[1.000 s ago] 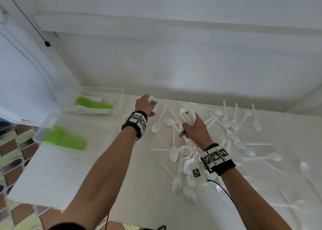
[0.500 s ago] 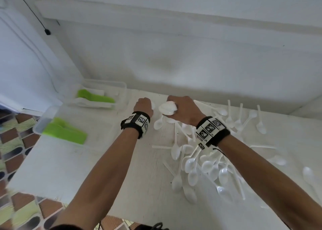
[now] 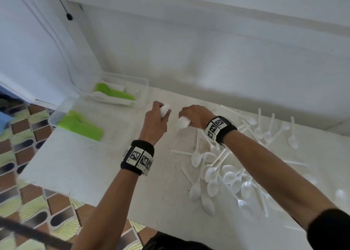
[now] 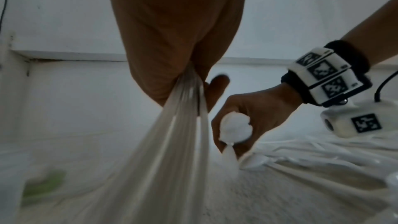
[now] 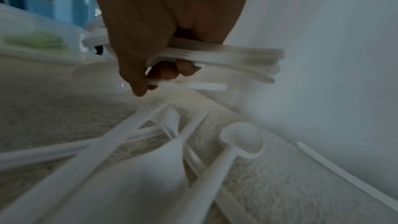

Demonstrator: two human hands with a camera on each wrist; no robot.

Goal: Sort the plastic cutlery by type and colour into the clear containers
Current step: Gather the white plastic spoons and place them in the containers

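My left hand (image 3: 158,117) grips a bundle of white spoons (image 3: 164,110); in the left wrist view their handles (image 4: 170,142) fan out from the fist. My right hand (image 3: 195,115) grips a second stack of white spoons (image 3: 182,124), bowls pointing left; the right wrist view shows the stacked handles (image 5: 226,59) held in curled fingers. The two hands are close together above the white table (image 3: 85,164). Several loose white spoons (image 3: 217,176) lie scattered at the right. Two clear containers at the left hold green cutlery (image 3: 79,125), (image 3: 113,92).
The white wall (image 3: 208,60) rises just behind the table. The table's left and near edges drop to a patterned tiled floor (image 3: 24,202). More white spoons (image 3: 274,130) lie by the back wall at the right.
My right hand carried its spoon stack left from the pile toward my left hand. The left hand stayed near the containers with its bundle. The view has shifted, with the containers appearing closer.
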